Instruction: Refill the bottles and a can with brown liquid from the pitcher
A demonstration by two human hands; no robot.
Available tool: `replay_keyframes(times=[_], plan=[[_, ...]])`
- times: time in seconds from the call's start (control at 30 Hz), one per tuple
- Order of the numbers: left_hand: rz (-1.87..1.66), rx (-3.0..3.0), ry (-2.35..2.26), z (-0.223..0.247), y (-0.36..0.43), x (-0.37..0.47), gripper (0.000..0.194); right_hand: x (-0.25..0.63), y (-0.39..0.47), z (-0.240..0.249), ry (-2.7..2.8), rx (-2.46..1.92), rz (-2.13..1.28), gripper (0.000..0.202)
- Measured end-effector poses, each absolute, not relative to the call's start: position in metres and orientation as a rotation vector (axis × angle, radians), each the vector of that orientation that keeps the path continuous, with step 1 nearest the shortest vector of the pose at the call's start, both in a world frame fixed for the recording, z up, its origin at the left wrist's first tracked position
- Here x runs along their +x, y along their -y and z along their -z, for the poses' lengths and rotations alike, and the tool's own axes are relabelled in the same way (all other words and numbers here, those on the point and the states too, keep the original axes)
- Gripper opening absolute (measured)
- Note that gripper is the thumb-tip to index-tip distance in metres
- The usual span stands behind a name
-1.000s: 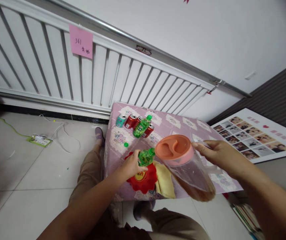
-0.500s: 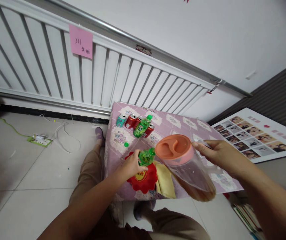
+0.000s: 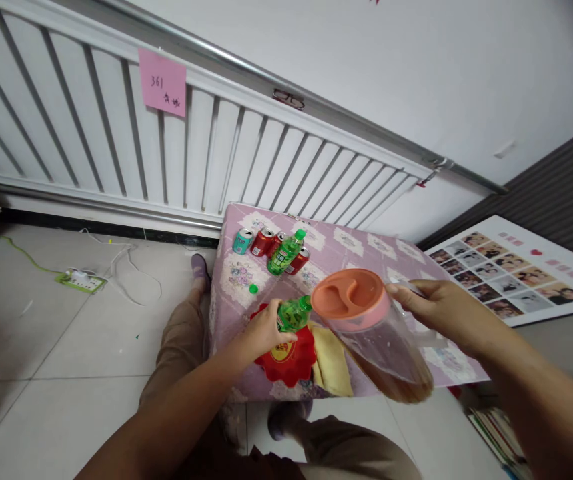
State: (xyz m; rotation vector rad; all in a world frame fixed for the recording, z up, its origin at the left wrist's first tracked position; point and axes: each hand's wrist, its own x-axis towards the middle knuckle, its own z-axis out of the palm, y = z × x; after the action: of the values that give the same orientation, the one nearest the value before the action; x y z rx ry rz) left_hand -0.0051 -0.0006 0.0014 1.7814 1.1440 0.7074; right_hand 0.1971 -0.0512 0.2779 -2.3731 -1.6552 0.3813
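My left hand (image 3: 265, 328) is wrapped round a green plastic bottle (image 3: 293, 315), tilted with its neck to the right. In my right hand (image 3: 429, 307) is the handle of a clear pitcher (image 3: 381, 350) with brown liquid low inside. Its orange lid (image 3: 349, 293) tips toward the bottle's neck; I cannot tell whether they touch. Below the bottle lies a red scalloped tray (image 3: 296, 363), with a folded yellow cloth (image 3: 331, 363) beside it. A loose green cap (image 3: 253, 289) rests on the table behind my left hand.
On the flowered tablecloth (image 3: 351, 241) stand a second green bottle (image 3: 285, 253), a teal can (image 3: 243, 241) and several red cans (image 3: 263, 242). A white radiator (image 3: 216, 153) runs behind the table. A photo board (image 3: 556, 250) is at the right, a power strip (image 3: 81, 281) on the floor at left.
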Motion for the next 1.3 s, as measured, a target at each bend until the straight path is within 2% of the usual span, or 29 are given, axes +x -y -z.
replay_keyframes(times=[1.3], plan=[[-0.747,1.829,-1.148,0.009,-0.001,-0.002,0.073,0.198,0.055,-0.279,1.646,-2.36,-0.378,0.08]])
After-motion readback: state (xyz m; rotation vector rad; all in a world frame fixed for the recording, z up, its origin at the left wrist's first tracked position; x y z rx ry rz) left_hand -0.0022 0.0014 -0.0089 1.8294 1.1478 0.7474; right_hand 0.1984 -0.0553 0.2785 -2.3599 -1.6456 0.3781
